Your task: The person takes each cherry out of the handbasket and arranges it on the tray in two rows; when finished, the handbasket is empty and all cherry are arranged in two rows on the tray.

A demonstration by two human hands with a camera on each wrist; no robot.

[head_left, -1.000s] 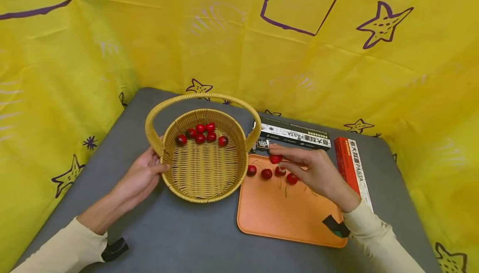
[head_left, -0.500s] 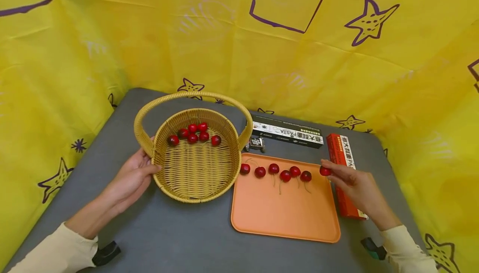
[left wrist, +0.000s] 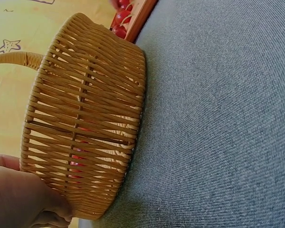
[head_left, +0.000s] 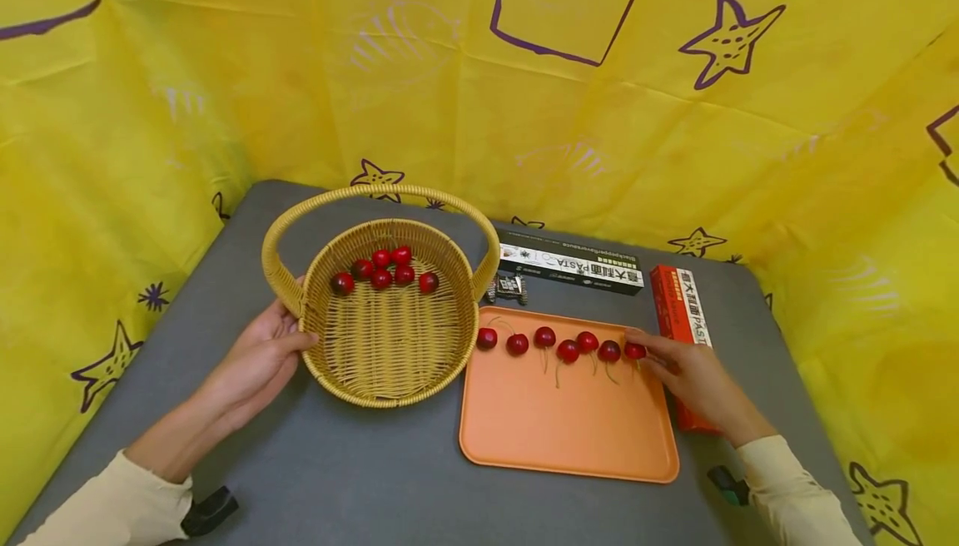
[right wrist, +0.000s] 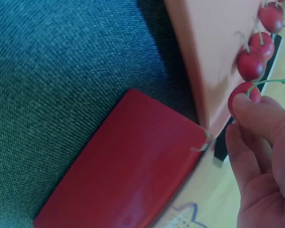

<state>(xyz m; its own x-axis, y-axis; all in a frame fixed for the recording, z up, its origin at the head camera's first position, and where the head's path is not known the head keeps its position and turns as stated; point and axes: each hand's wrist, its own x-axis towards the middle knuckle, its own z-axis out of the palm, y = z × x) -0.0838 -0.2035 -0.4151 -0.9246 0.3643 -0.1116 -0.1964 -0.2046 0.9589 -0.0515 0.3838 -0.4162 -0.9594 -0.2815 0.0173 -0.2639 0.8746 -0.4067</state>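
Observation:
My left hand (head_left: 262, 350) grips the left rim of a round woven basket (head_left: 390, 350), thumb over the edge near the foot of its arched handle. Several red cherries (head_left: 381, 279) lie at the far side of the basket floor. In the left wrist view the basket's woven side (left wrist: 85, 114) fills much of the frame. At the right end of a row of cherries (head_left: 567, 352) on the orange tray (head_left: 569, 438), my right hand (head_left: 693, 375) pinches one cherry (head_left: 633, 351) between thumb and fingers. In the right wrist view that cherry (right wrist: 243, 97) shows a green stem.
Behind the tray lies a dark pasta box (head_left: 569, 263), with a small black-and-silver packet (head_left: 509, 287) near its left end. A red pasta box (head_left: 678, 313) lies right of the tray, partly behind my right hand. Yellow patterned cloth (head_left: 419, 71) surrounds the grey table (head_left: 360, 471).
My right hand carried a cherry rightward from above the tray's left part to its right edge, then moved slightly left and down to the row's end. My left hand keeps its grip on the basket.

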